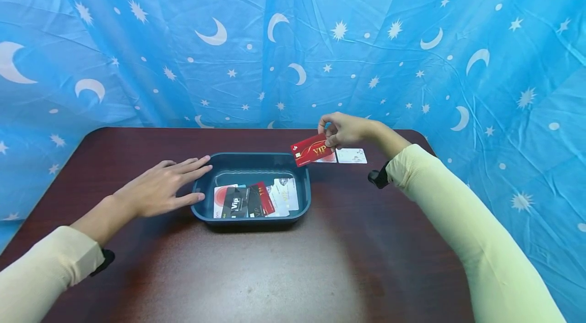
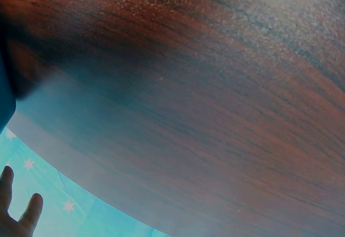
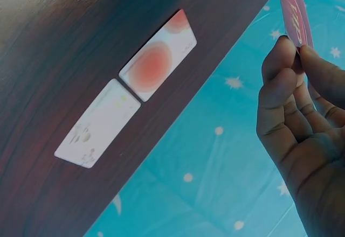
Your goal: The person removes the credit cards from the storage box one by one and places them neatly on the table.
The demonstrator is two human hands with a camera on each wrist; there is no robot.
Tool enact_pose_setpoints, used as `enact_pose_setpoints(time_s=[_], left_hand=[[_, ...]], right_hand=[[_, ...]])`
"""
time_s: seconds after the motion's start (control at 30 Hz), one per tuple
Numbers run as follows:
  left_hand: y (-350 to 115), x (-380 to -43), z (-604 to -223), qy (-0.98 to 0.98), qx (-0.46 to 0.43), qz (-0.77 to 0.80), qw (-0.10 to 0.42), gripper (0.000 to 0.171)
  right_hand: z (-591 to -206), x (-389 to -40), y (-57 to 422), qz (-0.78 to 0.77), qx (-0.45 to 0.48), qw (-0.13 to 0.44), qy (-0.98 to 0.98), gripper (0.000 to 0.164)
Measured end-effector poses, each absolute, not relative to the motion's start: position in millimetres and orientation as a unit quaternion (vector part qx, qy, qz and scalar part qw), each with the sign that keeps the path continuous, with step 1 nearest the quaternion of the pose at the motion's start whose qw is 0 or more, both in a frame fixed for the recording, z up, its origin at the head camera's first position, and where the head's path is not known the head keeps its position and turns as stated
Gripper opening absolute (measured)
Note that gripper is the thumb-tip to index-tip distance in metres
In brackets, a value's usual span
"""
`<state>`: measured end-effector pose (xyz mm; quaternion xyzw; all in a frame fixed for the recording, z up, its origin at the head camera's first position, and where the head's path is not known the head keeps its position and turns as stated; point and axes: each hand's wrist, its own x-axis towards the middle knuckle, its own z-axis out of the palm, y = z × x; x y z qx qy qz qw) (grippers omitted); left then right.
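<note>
My right hand (image 1: 344, 129) pinches a red VIP card (image 1: 308, 150) by one end, between thumb and fingertips. The card is raised, its far end overlapping the right rim of the dark blue tray (image 1: 256, 221) in the head view. In the right wrist view the red card (image 3: 295, 16) is seen nearly edge-on. My left hand (image 1: 165, 185) rests with fingers spread on the tray's left rim. Inside the tray lie several overlapping cards: a black Vip card (image 1: 235, 202), a red card (image 1: 264, 198), and white ones (image 1: 288, 192) on the right.
Two cards lie side by side on the dark wooden table (image 1: 274, 272) behind the tray: a white one with pale drawings (image 3: 97, 126) and one with orange circles (image 3: 161, 54). A blue curtain (image 1: 293, 48) with moons and stars hangs along the table's far edge.
</note>
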<state>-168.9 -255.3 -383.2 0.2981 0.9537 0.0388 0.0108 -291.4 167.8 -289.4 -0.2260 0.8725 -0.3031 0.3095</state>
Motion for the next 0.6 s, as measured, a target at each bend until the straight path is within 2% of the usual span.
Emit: enact_pose_setpoints(time_s=[0.6], left_hand=[[-255.2,-169.2,-382.2,0.954,0.296,0.036,0.012,0.074]], right_hand=[[-317.4,-297.1,206.0,-0.3,-0.231,0.294,0.878,0.02]])
